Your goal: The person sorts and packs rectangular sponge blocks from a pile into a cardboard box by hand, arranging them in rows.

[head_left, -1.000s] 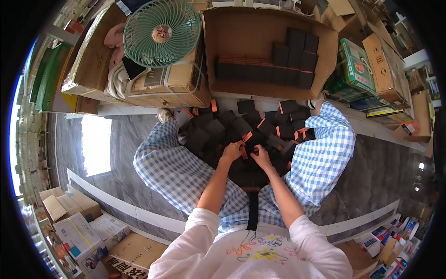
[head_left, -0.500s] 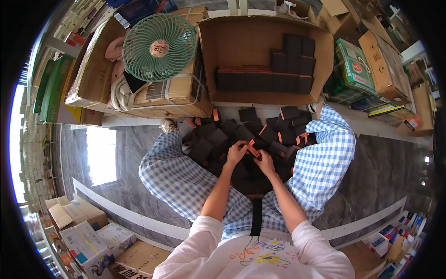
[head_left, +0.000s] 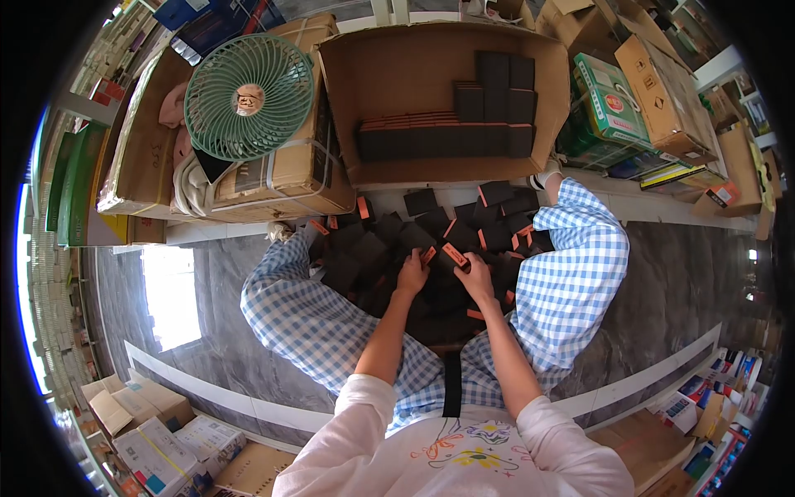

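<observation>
Between my legs lies a loose pile of small flat black boxes (head_left: 356,261) with orange edges. My right hand (head_left: 475,280) is closed on one black box (head_left: 454,254), its orange narrow side turned up. My left hand (head_left: 411,273) has its fingers curled around another black box (head_left: 428,254), of which mainly a short orange edge shows. The two hands are apart, low over the pile. Beyond the pile, an open carton (head_left: 373,171) holds similar boxes (head_left: 439,142) in a row along its near side and in stacks at its right.
A green fan (head_left: 248,98) sits on a strapped carton (head_left: 331,170) at the left, beside an open box (head_left: 132,178) with cloth in it. Green packages (head_left: 609,103) and a brown carton (head_left: 662,99) stand at the right. More cartons (head_left: 153,389) are behind me at the left.
My hands were together at one orange-edged box; now they are apart, each with a box. The camera view has shifted slightly, so the surroundings appear further left.
</observation>
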A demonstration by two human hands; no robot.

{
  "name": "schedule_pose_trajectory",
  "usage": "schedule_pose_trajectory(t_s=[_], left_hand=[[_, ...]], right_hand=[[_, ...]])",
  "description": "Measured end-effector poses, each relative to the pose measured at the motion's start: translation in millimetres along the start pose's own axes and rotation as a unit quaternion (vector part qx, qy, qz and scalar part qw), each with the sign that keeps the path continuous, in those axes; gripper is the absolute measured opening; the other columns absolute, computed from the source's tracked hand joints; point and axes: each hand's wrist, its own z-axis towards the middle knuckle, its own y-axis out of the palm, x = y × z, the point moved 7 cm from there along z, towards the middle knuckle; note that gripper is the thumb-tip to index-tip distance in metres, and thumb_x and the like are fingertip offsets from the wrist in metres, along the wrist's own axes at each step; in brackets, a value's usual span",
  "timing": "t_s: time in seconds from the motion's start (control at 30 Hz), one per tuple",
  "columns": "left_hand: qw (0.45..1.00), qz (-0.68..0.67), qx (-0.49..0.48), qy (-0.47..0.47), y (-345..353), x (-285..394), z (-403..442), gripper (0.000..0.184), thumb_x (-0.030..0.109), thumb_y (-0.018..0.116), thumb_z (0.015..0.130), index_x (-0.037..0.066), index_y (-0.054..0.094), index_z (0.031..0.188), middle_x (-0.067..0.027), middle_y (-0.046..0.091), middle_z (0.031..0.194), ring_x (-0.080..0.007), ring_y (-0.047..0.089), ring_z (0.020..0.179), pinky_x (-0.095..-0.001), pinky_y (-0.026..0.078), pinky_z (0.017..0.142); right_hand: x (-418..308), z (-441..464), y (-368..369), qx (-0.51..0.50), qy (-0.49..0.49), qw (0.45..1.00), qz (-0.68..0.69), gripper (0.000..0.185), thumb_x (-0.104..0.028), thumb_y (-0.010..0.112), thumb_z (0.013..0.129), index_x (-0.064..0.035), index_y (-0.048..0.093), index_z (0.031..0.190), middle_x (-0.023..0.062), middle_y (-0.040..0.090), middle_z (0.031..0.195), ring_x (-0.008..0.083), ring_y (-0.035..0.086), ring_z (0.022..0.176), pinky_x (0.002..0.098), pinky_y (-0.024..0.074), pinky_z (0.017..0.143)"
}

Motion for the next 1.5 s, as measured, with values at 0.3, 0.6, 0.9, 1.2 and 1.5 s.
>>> schedule_pose_trajectory(t_s=[0.3,0.6,0.9,1.2,1.5], left_hand=[[0.99,0.065,-0.116,-0.045,7,18,-8,0.064,0.019,0.067,0.08,0.015,0.033,0.135,-0.0217,0.054,0.115,-0.0397,0.057,0.103,-0.0466,0.05,0.083],[0.98,0.165,-0.102,-0.047,3,31,-8,0.065,0.018,0.067,0.081,0.014,0.034,0.136,-0.0199,0.047,0.125,-0.0361,0.052,0.112,-0.0487,0.047,0.089],[0.973,0.156,0.066,0.156,12,37,-10,0.052,0.018,0.07,0.076,0.007,0.046,0.121,-0.0149,0.053,0.104,-0.0341,0.054,0.103,-0.0484,0.046,0.083],[0.966,0.228,-0.04,0.116,20,44,-6,0.054,0.024,0.061,0.084,0.005,0.039,0.13,-0.0151,0.059,0.11,-0.0308,0.056,0.103,-0.0484,0.043,0.085],[0.982,0.133,0.018,0.131,-14,75,-15,0.038,0.017,0.066,0.076,0.006,0.05,0.108,-0.0173,0.057,0.101,-0.0366,0.055,0.097,-0.0493,0.045,0.079]], right_hand=[[8,7,-2,-0.007,0.025,0.999,0.046,0.038,-0.018,0.07,0.079,0.0007,0.056,0.109,0.0198,0.06,0.108,0.0355,0.058,0.102,0.0402,0.0476,0.081],[9,2,5,-0.019,0.02,0.999,0.045,0.042,-0.019,0.069,0.081,0.0016,0.054,0.115,0.0186,0.057,0.107,0.0324,0.059,0.097,0.0385,0.048,0.082],[22,1,7,0.014,0.018,0.998,0.058,0.042,-0.015,0.07,0.077,0.0022,0.056,0.112,0.0181,0.056,0.106,0.0286,0.062,0.083,0.0374,0.0498,0.073],[11,1,-6,0.051,0.001,0.996,0.08,0.042,-0.014,0.072,0.074,0.0027,0.057,0.11,0.0176,0.058,0.101,0.0274,0.063,0.077,0.0371,0.05,0.07],[22,2,-9,0.09,0.004,0.992,0.088,0.04,-0.012,0.072,0.074,0.0006,0.057,0.109,0.0182,0.058,0.102,0.0282,0.063,0.08,0.0371,0.0504,0.071]])
